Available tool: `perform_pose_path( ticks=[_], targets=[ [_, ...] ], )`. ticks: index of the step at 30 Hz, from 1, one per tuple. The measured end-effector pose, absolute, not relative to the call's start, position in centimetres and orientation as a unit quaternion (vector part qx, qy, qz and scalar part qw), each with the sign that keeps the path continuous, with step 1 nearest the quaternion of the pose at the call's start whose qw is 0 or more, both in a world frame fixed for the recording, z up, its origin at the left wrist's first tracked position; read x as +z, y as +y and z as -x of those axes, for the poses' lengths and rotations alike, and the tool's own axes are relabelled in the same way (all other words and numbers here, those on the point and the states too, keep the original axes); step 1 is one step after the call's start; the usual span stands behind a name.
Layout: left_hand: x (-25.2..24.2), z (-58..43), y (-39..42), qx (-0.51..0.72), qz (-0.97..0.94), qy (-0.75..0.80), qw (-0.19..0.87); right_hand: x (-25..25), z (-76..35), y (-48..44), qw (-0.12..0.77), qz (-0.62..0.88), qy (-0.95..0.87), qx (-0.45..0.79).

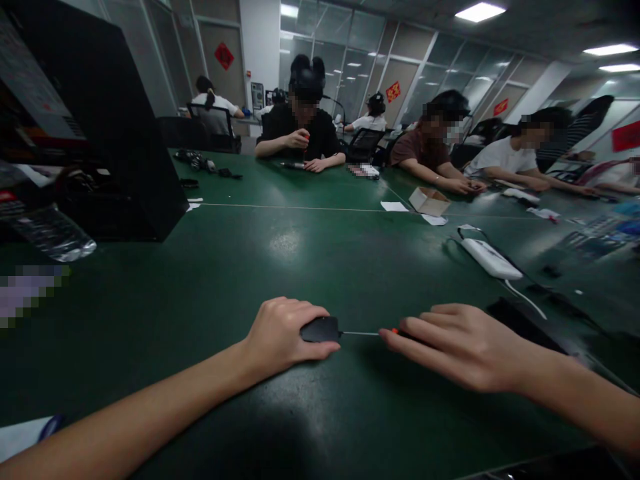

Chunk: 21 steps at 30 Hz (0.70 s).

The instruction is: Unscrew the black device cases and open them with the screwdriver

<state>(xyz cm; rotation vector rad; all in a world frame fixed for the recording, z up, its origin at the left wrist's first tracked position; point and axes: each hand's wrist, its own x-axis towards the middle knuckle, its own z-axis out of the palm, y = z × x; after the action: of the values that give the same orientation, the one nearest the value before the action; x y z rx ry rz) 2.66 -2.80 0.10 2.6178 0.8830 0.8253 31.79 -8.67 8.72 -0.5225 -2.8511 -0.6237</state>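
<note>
My left hand [287, 330] is wrapped round a black computer mouse [321, 329] that lies on the green table [240, 267], with the thumb on its near side and fingers over the far side. To the right, my right hand [457, 343] is closed on a screwdriver [360, 333]. Its thin metal shaft lies level and points left, the tip at the small nub on the mouse's right end; I cannot tell whether it is inside. Only a bit of orange handle shows between the fingers, the rest being hidden.
A black computer case [115, 133] stands at the left, beside a clear plastic bottle [60, 233]. A white power strip [490, 259] with cables lies at the right. Across the table, a person [300, 127] holds an orange-handled tool. An open cardboard box [429, 201] sits farther back.
</note>
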Motion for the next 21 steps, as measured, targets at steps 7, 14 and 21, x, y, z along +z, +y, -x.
perform_pose_path(
  ticks=[7,14,21],
  targets=[
    [0.0,-2.7,-2.8,0.296,-0.900,0.294,0.127,4.6,-31.9,-8.5,0.160,0.290,-0.943,-0.033],
    [0.1,-2.6,-2.9,0.293,-0.902,0.285,0.140,1.6,-30.5,-4.8,0.189,0.323,-0.917,0.138],
    [0.4,-1.0,-2.5,0.311,-0.892,0.245,0.219,-0.1,-28.5,-1.2,0.219,0.237,-0.935,-0.147]
  ],
)
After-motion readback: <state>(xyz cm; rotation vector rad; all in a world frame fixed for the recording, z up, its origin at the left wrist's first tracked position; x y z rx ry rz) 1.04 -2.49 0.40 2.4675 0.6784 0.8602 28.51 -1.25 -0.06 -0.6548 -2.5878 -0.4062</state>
